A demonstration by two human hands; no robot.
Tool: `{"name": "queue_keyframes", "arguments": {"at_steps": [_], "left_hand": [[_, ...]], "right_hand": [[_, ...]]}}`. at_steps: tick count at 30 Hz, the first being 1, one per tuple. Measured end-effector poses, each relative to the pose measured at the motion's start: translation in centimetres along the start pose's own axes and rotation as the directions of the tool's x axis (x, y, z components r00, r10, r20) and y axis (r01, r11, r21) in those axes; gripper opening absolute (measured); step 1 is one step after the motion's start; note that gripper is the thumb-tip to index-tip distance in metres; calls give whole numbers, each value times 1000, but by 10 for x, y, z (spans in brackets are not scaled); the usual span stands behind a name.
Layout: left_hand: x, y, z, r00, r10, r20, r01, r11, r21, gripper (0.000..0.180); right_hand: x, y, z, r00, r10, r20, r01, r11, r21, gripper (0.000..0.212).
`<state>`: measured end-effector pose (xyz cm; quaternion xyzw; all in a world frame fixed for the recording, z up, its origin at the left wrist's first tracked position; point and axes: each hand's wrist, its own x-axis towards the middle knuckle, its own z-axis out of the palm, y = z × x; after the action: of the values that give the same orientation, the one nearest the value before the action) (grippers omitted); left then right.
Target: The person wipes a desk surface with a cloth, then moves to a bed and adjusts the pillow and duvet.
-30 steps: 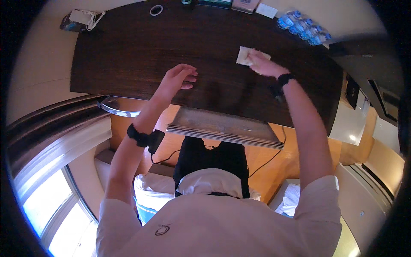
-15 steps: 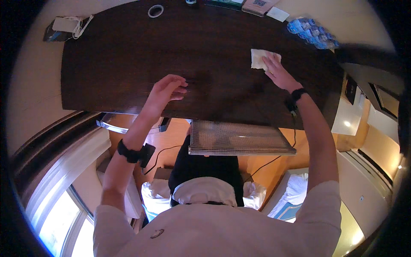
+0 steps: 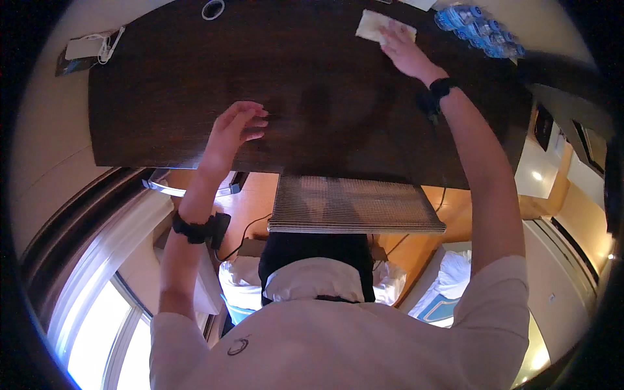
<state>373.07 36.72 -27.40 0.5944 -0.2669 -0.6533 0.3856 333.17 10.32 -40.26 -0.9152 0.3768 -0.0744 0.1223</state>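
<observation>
At the far right part of the dark wooden table [image 3: 195, 71] lies a folded white cloth [image 3: 370, 27]. My right hand [image 3: 408, 56] holds this cloth pressed against the tabletop, its fingers over the cloth's right part. Left of the middle, my left hand [image 3: 235, 129] is above the table near its front edge. Its fingers are loosely bent and apart, with nothing in them. Both wrists wear black bands, each with a small dark device.
A roll of tape [image 3: 212, 9] is at the far left edge, and a white device with a cable [image 3: 88, 48] at the left corner. Wrapped water bottles [image 3: 480, 31] stand at the far right. A ribbed pull-out shelf [image 3: 357, 205] juts from the table's front above my lap.
My right hand has slid the cloth away from me and slightly left, toward the far edge. My left hand has shifted a little left and farther away, still empty. The view has shifted slightly.
</observation>
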Motion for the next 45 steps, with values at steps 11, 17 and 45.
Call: {"name": "queue_keyframes", "arguments": {"at_steps": [11, 17, 45], "left_hand": [[-12, 13, -5, 997, 55, -63, -57, 998, -38, 29], [-23, -10, -37, 994, 83, -64, -88, 993, -74, 31], [20, -32, -91, 993, -94, 67, 99, 992, -82, 35]], "right_hand": [[-115, -174, 7, 906, 61, 418, -71, 997, 10, 61], [-131, -235, 5, 728, 38, 684, -153, 982, 109, 60], [-87, -299, 26, 828, -207, 520, 319, 938, -134, 64]]}}
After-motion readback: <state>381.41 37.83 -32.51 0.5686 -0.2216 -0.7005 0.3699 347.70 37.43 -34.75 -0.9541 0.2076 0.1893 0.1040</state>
